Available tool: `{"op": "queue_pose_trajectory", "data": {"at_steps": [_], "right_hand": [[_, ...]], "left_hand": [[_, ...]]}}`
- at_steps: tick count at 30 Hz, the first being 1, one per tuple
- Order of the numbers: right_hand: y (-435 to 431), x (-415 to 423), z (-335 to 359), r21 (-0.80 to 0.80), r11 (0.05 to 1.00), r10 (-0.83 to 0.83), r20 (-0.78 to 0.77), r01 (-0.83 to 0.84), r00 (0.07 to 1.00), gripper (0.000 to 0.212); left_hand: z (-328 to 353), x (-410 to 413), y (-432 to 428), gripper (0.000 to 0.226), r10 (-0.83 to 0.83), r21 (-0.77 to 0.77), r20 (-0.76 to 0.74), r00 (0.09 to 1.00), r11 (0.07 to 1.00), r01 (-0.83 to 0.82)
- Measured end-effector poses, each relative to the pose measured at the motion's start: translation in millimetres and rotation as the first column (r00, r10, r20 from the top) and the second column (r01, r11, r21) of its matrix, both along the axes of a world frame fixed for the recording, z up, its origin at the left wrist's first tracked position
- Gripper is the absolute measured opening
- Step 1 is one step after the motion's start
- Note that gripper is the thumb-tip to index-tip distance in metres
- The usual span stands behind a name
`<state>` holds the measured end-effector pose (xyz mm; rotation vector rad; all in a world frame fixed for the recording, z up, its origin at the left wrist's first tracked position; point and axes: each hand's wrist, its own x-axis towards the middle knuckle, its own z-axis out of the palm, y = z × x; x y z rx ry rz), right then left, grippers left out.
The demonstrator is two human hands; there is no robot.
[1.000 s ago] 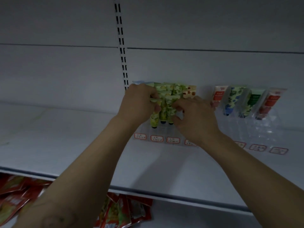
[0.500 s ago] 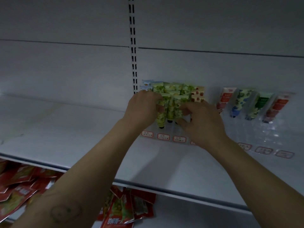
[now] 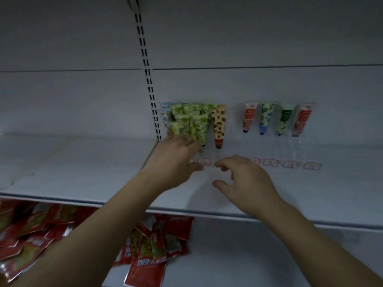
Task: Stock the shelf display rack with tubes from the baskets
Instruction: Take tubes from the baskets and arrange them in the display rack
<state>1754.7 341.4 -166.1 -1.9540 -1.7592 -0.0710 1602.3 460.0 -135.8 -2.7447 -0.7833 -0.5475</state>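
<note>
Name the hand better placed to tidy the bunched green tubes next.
Left. The left hand has its fingers touching the lower ends of the green tubes. The right hand hangs lower over the shelf, loosely curled, holding nothing, apart from them.

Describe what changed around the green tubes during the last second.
Both hands let go of the green tubes. The right hand drew back, empty; the left hand slid down, now only touching their lower ends. The green tubes stay in place, and the four tubes on the right are unchanged.
</note>
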Motion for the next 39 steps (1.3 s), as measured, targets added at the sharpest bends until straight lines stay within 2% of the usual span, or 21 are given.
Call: {"op": "queue_pose_trajectory", "data": {"at_steps": [3, 7, 9, 10, 12, 13, 14, 16, 17, 21, 24, 28, 34, 39], "right_hand": [[-32.6, 0.5, -4.7, -0.074, 0.997, -0.007, 0.022, 0.009, 1.0, 0.042], [-72.1, -9.5, -22.1, -0.233, 0.972, 0.059, 0.065, -0.042, 0.996, 0.04], [-86.3, -15.4, -32.9, -0.221, 0.974, 0.072, 0.094, -0.049, 0.993, 0.037], [-92.0, -18.0, -35.8, -0.173, 0.983, 0.068, 0.073, -0.055, 0.995, 0.033], [-100.1, -22.6, -40.2, -0.059, 0.996, 0.07, -0.031, -0.071, 0.997, 0.027], [-102.2, -25.3, -43.5, -0.066, 0.994, 0.08, -0.042, -0.082, 0.996, 0.028], [-103.6, -28.7, -49.0, -0.149, 0.984, 0.092, -0.008, -0.093, 0.996, 0.03], [-103.9, -33.7, -72.0, -0.377, 0.921, 0.139, 0.081, -0.099, 0.987, 0.035], [-104.1, -35.1, -85.6, -0.467, 0.879, 0.151, 0.079, -0.097, 0.985, 0.039], [-104.0, -31.9, -143.2, -0.645, 0.76, 0.154, 0.061, -0.079, 0.986, 0.055], [-103.7, -31.8, -181.9, -0.72, 0.688, 0.174, 0.043, -0.09, 0.984, 0.058], [-108.9, -41.2, -232.9, -0.801, 0.587, 0.155, -0.033, -0.119, 0.987, 0.046], [-114.6, -57.9, -294.0, -0.892, 0.406, 0.161, -0.146, -0.201, 0.976, 0.034], [-116.7, -62.5, -324.9, -0.915, 0.355, 0.152, -0.147, -0.192, 0.977, 0.036]], "left_hand": [[-16.3, -15.4, -35.7, 0.042, -0.042, -0.092, -0.14, 0.989, 0.995, 0.03], [-46.0, -38.0, -82.6, 0.036, -0.101, -0.164, -0.24, 0.965, 0.985, 0.062], [-62.5, -47.5, -101.3, 0.03, -0.139, -0.089, -0.211, 0.968, 0.988, 0.123], [-70.1, -51.7, -109.6, 0.026, -0.163, -0.057, -0.147, 0.975, 0.986, 0.157], [-87.6, -58.1, -122.7, 0.025, -0.183, -0.089, -0.074, 0.98, 0.98, 0.176], [-97.2, -59.6, -125.6, 0.027, -0.181, -0.128, -0.097, 0.979, 0.977, 0.168], [-107.7, -59.8, -127.3, 0.03, -0.173, -0.169, -0.162, 0.971, 0.975, 0.146], [-128.1, -58.2, -129.3, 0.038, -0.142, -0.239, -0.312, 0.939, 0.969, 0.067], [-136.8, -56.4, -129.3, 0.042, -0.117, -0.272, -0.357, 0.927, 0.962, 0.017], [-178.0, -46.4, -129.9, 0.049, -0.061, -0.374, -0.483, 0.874, 0.916, -0.143], [-214.4, -39.6, -131.4, 0.052, -0.041, -0.469, -0.529, 0.847, 0.847, -0.252], [-275.1, -49.6, -143.9, 0.05, -0.013, -0.585, -0.575, 0.818, 0.705, -0.4], [-339.1, -75.4, -151.9, 0.043, 0.07, -0.575, -0.618, 0.783, 0.639, -0.511], [-349.8, -78.5, -151.9, 0.049, 0.156, -0.57, -0.641, 0.751, 0.559, -0.602]]}}
